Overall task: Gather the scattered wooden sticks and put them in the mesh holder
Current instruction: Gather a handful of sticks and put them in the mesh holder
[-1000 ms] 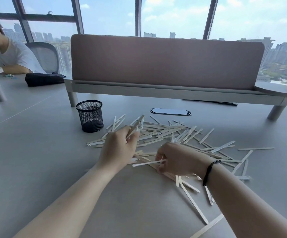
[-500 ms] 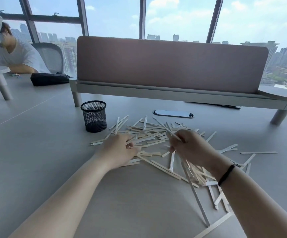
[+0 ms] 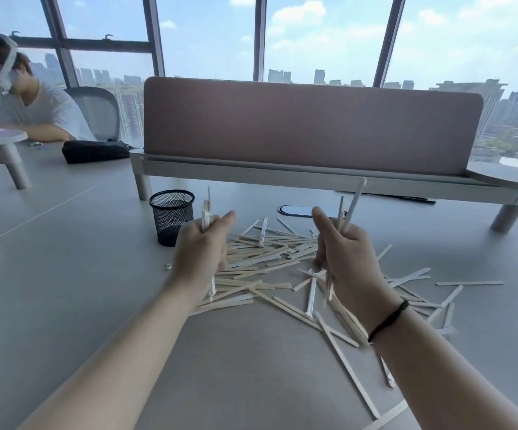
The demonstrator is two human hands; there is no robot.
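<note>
Landmark: mauve divider panel [image 3: 310,124], upright on a pale rail across the grey desk [image 3: 65,290]. Left of panel: black pouch [image 3: 95,151] lying flat; behind it a grey mesh chair [image 3: 98,111] and a seated person in white shirt [image 3: 39,111]. Before panel: oval cable port [image 3: 298,210]. Behind panel: windows [image 3: 313,35], city skyline.

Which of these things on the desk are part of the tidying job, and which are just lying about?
Part of the job:
- loose wooden sticks on the table
- bundles held in the left hand and right hand
- black mesh holder

Just lying about:
- black pouch
- pink desk divider
- oval cable port
</note>
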